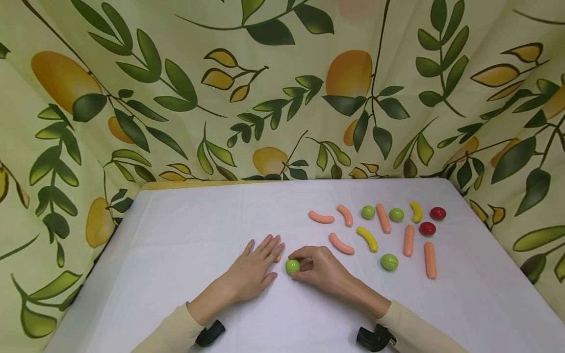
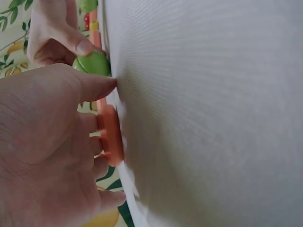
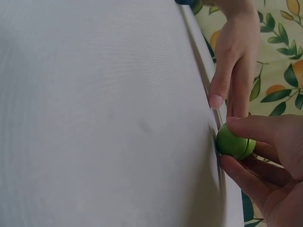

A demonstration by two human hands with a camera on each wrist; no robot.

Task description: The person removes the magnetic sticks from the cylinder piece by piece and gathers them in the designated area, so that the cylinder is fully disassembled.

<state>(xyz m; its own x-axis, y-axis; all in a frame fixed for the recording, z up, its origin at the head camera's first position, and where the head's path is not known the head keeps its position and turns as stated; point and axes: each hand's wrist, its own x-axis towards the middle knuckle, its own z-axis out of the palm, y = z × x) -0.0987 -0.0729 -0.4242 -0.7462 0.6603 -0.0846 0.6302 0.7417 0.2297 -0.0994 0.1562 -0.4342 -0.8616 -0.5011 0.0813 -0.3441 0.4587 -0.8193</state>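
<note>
My left hand (image 1: 253, 269) lies palm down with its fingers straight over an orange-pink toy sausage (image 2: 111, 135). In the head view only a bit of that sausage shows beside the fingers; the rest is hidden under them. Just to its right, my right hand (image 1: 324, 269) pinches a small green ball (image 1: 292, 266) between thumb and fingers, low at the white cloth. A seam runs round the ball (image 3: 233, 142) in the right wrist view. The left thumb points toward the ball.
Spread to the right on the white-covered table (image 1: 176, 230) are curved sausages (image 1: 321, 217), straight sausages (image 1: 408, 240), several green balls (image 1: 389, 262), two yellow bananas (image 1: 367, 239) and two red oval pieces (image 1: 427, 228). A fruit-patterned curtain (image 1: 282, 98) hangs behind.
</note>
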